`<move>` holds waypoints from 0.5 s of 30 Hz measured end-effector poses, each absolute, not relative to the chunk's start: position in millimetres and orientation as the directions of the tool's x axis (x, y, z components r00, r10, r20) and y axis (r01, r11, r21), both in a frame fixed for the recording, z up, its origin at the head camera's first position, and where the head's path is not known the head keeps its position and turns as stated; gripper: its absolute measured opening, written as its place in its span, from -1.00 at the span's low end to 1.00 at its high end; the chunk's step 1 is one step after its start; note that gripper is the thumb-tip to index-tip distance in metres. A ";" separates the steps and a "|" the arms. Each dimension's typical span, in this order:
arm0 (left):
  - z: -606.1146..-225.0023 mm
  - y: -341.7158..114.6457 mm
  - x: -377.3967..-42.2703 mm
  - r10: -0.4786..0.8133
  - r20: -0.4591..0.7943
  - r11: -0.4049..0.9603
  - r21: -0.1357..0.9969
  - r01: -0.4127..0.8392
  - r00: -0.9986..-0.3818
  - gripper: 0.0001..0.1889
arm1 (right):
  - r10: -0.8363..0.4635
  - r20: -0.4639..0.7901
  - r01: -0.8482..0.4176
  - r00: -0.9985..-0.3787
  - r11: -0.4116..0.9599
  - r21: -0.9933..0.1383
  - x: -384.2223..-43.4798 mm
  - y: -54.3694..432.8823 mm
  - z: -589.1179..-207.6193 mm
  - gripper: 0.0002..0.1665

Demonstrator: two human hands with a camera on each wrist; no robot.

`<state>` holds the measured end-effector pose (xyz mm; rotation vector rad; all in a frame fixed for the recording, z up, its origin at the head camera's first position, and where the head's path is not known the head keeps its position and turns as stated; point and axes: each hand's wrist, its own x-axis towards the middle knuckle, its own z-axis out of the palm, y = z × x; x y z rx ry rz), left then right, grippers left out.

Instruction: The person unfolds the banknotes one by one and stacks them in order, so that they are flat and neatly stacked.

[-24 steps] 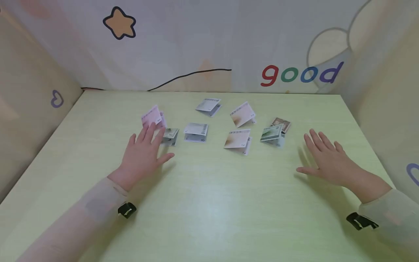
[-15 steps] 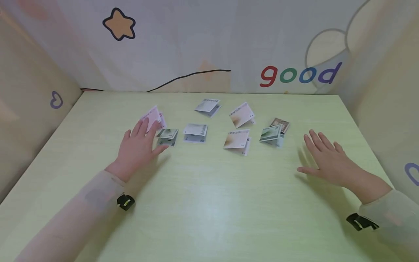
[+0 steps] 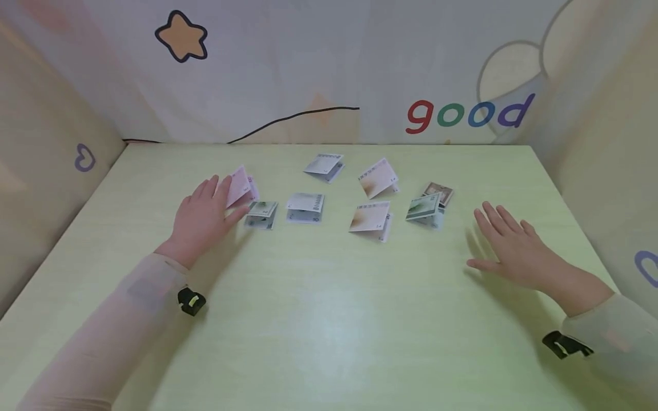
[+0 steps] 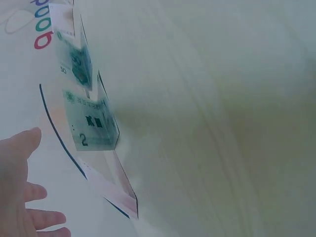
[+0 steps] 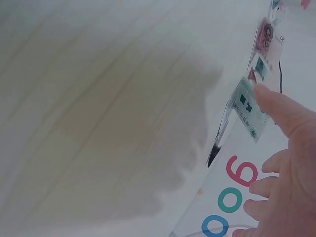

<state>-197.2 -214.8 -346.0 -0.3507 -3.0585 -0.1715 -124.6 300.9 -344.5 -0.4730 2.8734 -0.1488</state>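
both hands (image 3: 199, 217) (image 3: 519, 257) spread; folded green note (image 3: 262, 210) by the left one, near edge running left to right

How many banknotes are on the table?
8. Leftmost, a pink note and a green note; in the middle, a back grey note, front grey note, back tan note and front tan note; rightmost, another green note partly hiding a brown note. Others may be hidden.

The leftmost banknote (image 3: 240, 186) is pink, the tabletop (image 3: 319, 297) pale green, the star (image 3: 182, 36) orange with black outline.
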 end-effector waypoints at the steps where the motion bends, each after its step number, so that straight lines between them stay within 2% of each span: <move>1: -346.0 -215.2 -198.1 0.215 0.072 0.968 0.115 0.222 -0.974 -0.24 | -0.332 -0.200 -0.310 -0.922 0.941 -0.135 -124.4 300.5 -344.7 0.17; 9: -350.1 -212.8 -212.1 0.163 0.171 0.951 0.235 0.200 -0.972 -0.33 | -0.348 -0.167 -0.331 -0.922 0.936 -0.122 -123.1 300.2 -345.9 0.15; 15: -353.5 -211.0 -221.1 0.090 0.135 0.939 0.319 0.129 -0.987 -0.35 | -0.345 -0.167 -0.329 -0.924 0.937 -0.116 -124.1 301.1 -346.1 0.15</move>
